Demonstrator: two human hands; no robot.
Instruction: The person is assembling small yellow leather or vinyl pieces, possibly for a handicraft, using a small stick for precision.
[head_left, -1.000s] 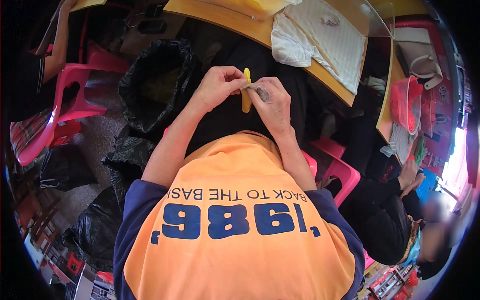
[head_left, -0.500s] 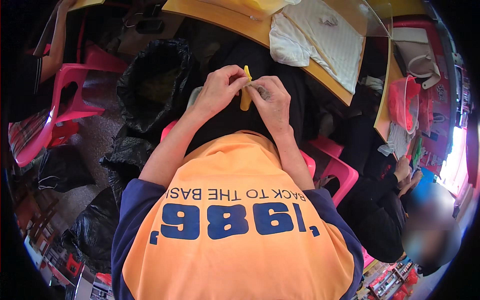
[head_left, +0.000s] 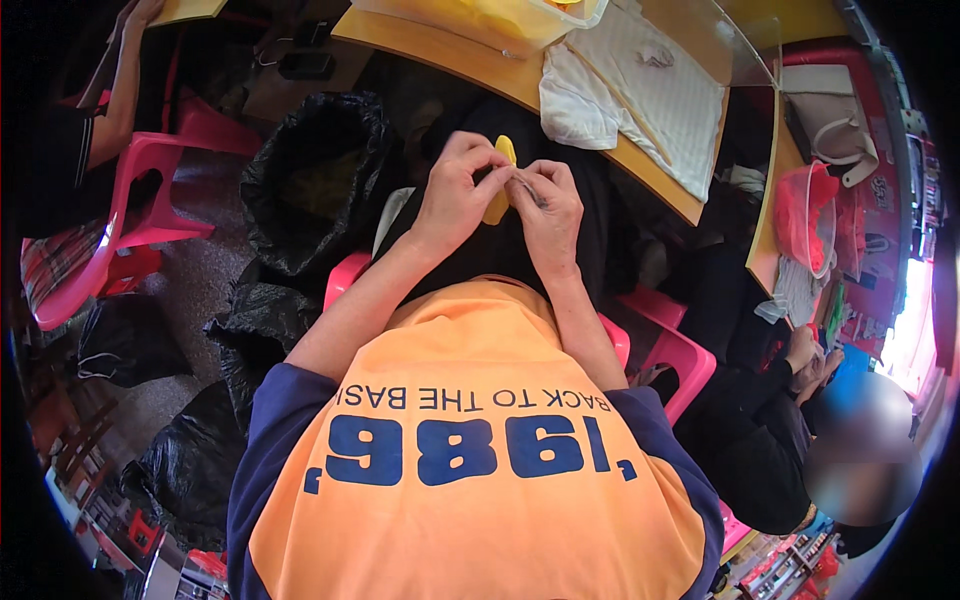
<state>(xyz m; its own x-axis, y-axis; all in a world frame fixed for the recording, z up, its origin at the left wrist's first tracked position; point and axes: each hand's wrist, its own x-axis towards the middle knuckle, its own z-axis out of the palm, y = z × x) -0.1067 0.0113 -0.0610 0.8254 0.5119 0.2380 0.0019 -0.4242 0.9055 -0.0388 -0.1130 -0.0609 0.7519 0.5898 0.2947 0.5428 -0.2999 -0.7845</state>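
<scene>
Over my dark-clothed lap, my left hand (head_left: 452,200) and my right hand (head_left: 550,220) meet fingertip to fingertip, both closed in a pinch. Between them is a long, narrow yellow piece (head_left: 506,148), one rounded end showing beyond the fingers and the other below them; its material is unclear. My fingers cover its middle. A small dark grey thing (head_left: 541,203) shows at the fingers of my right hand, too small to name.
An open black bag (head_left: 318,170) stands left of my lap. Ahead, a wooden table (head_left: 450,45) carries a translucent tub (head_left: 490,22) of yellow things and a white cloth (head_left: 650,95). Pink chairs (head_left: 140,190) and a basket with red bags (head_left: 806,215) are around. People sit at left and right.
The yellow piece has tipped slightly and shows a broader face at its far end. My fingers have shifted slightly along it, and both hands still pinch there.
</scene>
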